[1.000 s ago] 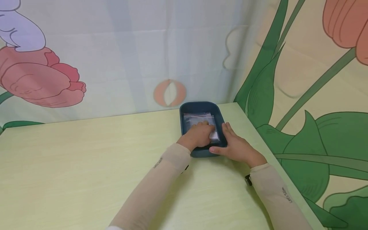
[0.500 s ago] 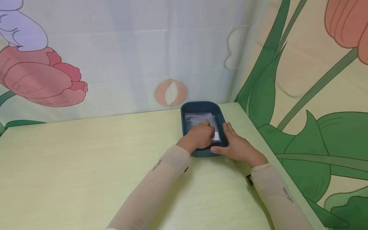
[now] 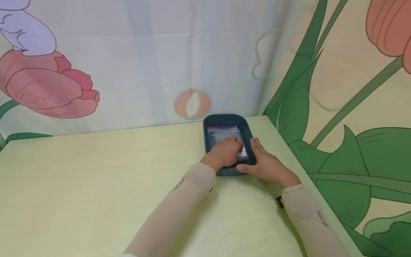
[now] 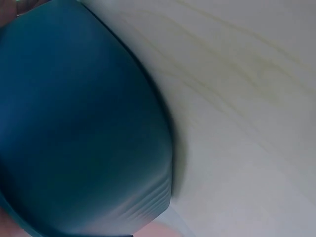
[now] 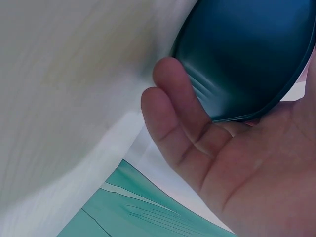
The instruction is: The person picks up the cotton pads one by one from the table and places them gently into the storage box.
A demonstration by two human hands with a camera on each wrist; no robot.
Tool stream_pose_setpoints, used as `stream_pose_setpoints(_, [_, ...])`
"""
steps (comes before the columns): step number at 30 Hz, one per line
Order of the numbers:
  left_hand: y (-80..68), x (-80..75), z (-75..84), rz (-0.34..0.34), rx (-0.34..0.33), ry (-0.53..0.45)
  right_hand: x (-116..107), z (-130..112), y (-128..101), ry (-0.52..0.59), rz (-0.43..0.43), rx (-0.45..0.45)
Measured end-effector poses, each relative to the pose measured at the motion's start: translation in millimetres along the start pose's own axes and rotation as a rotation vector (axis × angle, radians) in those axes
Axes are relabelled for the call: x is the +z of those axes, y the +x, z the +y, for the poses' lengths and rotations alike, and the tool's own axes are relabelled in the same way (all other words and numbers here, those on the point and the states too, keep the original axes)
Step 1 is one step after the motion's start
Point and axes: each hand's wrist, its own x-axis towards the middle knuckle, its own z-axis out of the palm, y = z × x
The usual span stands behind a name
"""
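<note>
Nearest the camera, two forearms in beige sleeves (image 3: 173, 210) are stretched over the pale yellow-green worktop (image 3: 80, 185) toward its far right corner. The right hand (image 3: 268, 165) is laid against the near right rim of the dark blue tray (image 3: 248, 129), its fingers fairly straight along the outer wall and the thumb resting on the near edge; the right wrist view shows the palm cupped under the tray's rounded corner, so the tray is braced rather than lifted. The left hand (image 3: 226, 153) is set inside the tray with curled fingers on a clear plastic bag (image 3: 221, 135) that lies flat on the tray floor; whether the bag is pinched or only pressed cannot be told. A white piece (image 3: 243, 152) shows just beside the fingertips. Compared with a second ago, almost nothing has shifted: both hands are kept in the same places, the left fingers only slightly moved over the bag, which suggests the bag is being worked loose. Beyond the tray hangs a curtain (image 3: 160, 64) printed with flowers.
</note>
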Motion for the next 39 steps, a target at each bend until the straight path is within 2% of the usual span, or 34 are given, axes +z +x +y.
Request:
stream_pose_setpoints(8, [-1.3,1.6,0.0,0.014,-0.003,0.012,-0.5,-2.0,-1.2,0.008,-0.002,0.016])
stream_pose_setpoints(14, [-6.9,3.3,-7.3,0.047,-0.015,0.03,0.8,-5.2,8.1,0.005,-0.018,-0.008])
stream_pose_setpoints(18, [-16.3,4.7,-18.7,0.101,-0.011,-0.025,2.5,-7.7,16.2,0.006,-0.031,-0.031])
stream_pose_setpoints(23, [-50.6,1.3,-38.9,0.247,0.016,-0.137,4.5,-9.1,25.0,0.005,-0.048,-0.037])
stream_pose_setpoints(28, [-96.6,-2.0,-63.7,0.364,-0.004,-0.148,3.2,-2.6,29.8,-0.021,-0.041,-0.046])
stream_pose_setpoints(34, [-152.0,-4.9,-89.8,0.405,-0.083,-0.092,-5.4,15.0,17.6,-0.027,-0.021,-0.041])
stream_pose_setpoints(39, [-192.2,-8.1,-110.8,0.432,-0.123,-0.034,-18.4,30.3,-0.1,-0.037,0.001,-0.007])
